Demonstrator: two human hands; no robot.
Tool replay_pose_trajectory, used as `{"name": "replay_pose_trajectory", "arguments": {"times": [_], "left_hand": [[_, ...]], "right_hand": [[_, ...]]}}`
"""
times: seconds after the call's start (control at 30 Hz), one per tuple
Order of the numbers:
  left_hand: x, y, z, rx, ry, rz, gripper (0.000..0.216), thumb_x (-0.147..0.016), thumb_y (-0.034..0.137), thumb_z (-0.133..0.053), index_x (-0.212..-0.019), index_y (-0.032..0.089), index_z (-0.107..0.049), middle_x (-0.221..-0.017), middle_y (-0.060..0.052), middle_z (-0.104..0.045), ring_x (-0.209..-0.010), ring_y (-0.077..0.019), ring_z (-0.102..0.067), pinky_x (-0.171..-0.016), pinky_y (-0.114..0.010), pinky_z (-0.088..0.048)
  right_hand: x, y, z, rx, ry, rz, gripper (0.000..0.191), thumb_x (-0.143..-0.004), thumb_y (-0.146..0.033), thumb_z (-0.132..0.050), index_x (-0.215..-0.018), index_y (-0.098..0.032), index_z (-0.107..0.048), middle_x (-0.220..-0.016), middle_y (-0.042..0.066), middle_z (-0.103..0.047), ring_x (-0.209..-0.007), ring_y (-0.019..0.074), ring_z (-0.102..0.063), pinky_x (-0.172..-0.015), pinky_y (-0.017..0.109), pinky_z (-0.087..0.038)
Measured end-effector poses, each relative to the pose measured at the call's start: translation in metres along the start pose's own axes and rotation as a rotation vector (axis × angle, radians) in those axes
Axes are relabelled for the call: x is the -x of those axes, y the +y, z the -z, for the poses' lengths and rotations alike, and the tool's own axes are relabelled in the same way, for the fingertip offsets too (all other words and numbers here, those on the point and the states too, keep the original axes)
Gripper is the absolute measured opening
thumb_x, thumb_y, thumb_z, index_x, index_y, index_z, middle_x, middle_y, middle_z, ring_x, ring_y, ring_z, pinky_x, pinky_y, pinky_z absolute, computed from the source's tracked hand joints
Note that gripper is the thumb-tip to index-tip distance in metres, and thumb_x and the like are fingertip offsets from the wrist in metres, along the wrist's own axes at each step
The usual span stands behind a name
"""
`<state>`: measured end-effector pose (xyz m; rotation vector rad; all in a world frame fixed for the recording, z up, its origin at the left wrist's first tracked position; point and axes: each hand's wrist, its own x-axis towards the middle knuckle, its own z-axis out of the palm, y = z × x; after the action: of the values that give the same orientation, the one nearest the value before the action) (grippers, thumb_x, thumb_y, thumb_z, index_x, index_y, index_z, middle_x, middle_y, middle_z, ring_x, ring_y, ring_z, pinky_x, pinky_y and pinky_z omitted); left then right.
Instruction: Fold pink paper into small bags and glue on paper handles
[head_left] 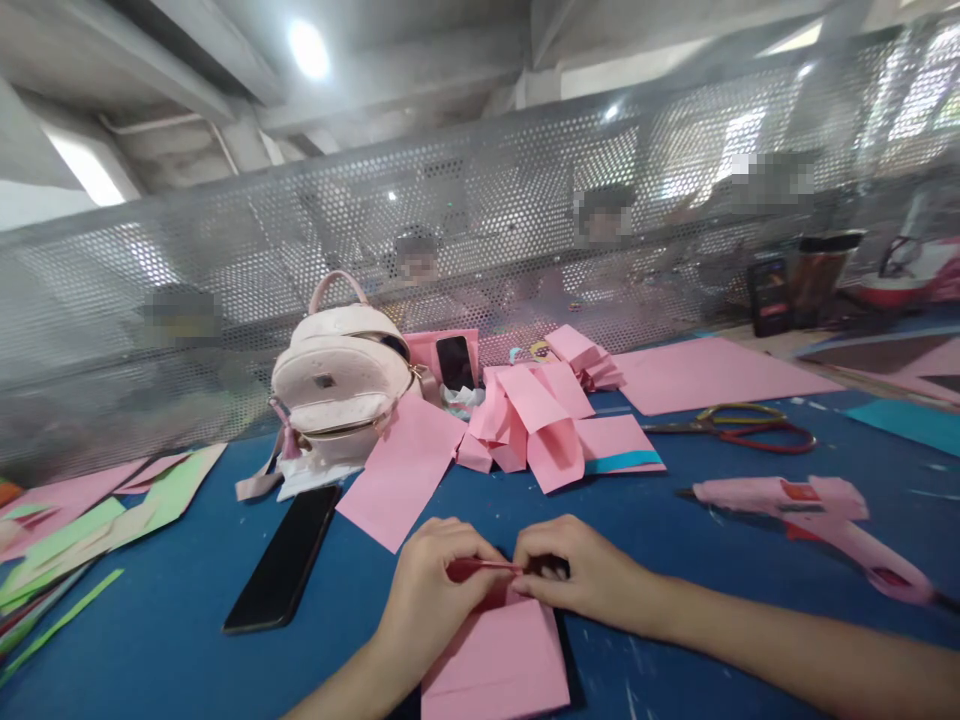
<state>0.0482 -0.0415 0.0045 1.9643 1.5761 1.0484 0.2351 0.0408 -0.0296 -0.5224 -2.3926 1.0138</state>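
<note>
A folded pink paper piece [499, 655] lies on the blue table [172, 640] right in front of me. My left hand [431, 590] and my right hand [581, 575] meet at its far edge. Both are closed in a pinch on that upper fold, fingertips almost touching each other. A black phone [285, 570] lies flat just left of my left hand. Beyond my hands sits a heap of folded pink paper pieces [536, 420].
A pale pink backpack [337, 385] stands behind the phone. Scissors [739, 428] and a pink glue gun [817, 525] lie to the right, a large pink sheet [709, 372] behind them. Green and pink paper scraps [82, 525] cover the left. A perforated metal screen [480, 220] separates several people beyond.
</note>
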Motion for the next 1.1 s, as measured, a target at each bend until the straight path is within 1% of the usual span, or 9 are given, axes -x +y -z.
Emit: {"name": "replay_pose_trajectory", "arguments": {"times": [0.2,0.43,0.6,0.83,0.97,1.1], "left_hand": [[0.001,0.0007,-0.0001,-0.003,0.012,-0.018,0.023,-0.073,0.001,-0.073,-0.068,0.023,-0.076,-0.069,0.004,-0.073,-0.067,-0.0153,-0.061,-0.07,-0.029,-0.04],[-0.0008,0.0015,0.0002,-0.022,-0.007,-0.034,0.019,-0.074,0.007,-0.076,-0.075,0.025,-0.077,-0.075,0.004,-0.075,-0.07,-0.0162,-0.063,-0.073,-0.031,-0.041],[0.0006,0.0036,0.0006,-0.032,0.011,-0.102,0.016,-0.075,0.009,-0.076,-0.076,0.025,-0.077,-0.074,0.003,-0.075,-0.069,-0.016,-0.064,-0.071,-0.03,-0.041],[0.0025,0.0015,-0.0012,-0.074,0.035,-0.216,0.012,-0.079,0.015,-0.075,-0.069,0.021,-0.072,-0.068,0.001,-0.072,-0.065,-0.0161,-0.062,-0.069,-0.031,-0.042],[0.0011,0.0003,0.0007,-0.101,0.002,-0.203,0.01,-0.078,0.014,-0.076,-0.075,0.023,-0.074,-0.073,0.002,-0.074,-0.068,-0.0165,-0.064,-0.069,-0.031,-0.041],[-0.0003,-0.001,0.0015,-0.116,-0.01,-0.216,0.008,-0.076,0.021,-0.081,-0.081,0.025,-0.076,-0.076,0.003,-0.076,-0.071,-0.0175,-0.065,-0.069,-0.031,-0.041]], "right_hand": [[0.0007,0.0001,-0.0004,0.012,-0.007,0.001,0.01,-0.083,-0.024,-0.066,-0.079,-0.016,-0.07,-0.065,-0.002,-0.059,-0.057,0.0094,-0.049,-0.054,0.019,-0.033],[0.0001,-0.0024,0.0007,0.013,0.001,0.02,0.019,-0.086,-0.029,-0.065,-0.075,-0.015,-0.069,-0.062,-0.002,-0.058,-0.055,0.0096,-0.048,-0.053,0.019,-0.033],[0.0011,-0.0033,0.0011,0.032,-0.013,0.023,0.023,-0.088,-0.034,-0.063,-0.075,-0.015,-0.068,-0.063,-0.001,-0.058,-0.055,0.0102,-0.048,-0.053,0.02,-0.033],[0.0021,-0.0057,0.0019,0.014,-0.021,0.061,0.019,-0.087,-0.03,-0.064,-0.076,-0.016,-0.068,-0.065,-0.001,-0.058,-0.056,0.01,-0.049,-0.053,0.02,-0.034],[0.0019,-0.0072,0.0021,0.003,-0.016,0.063,0.017,-0.086,-0.028,-0.065,-0.075,-0.015,-0.067,-0.064,-0.002,-0.056,-0.056,0.0093,-0.048,-0.053,0.019,-0.034],[0.002,-0.006,0.0017,-0.001,-0.02,0.066,0.016,-0.086,-0.027,-0.065,-0.075,-0.015,-0.067,-0.064,-0.002,-0.056,-0.056,0.0092,-0.048,-0.053,0.019,-0.034]]}}
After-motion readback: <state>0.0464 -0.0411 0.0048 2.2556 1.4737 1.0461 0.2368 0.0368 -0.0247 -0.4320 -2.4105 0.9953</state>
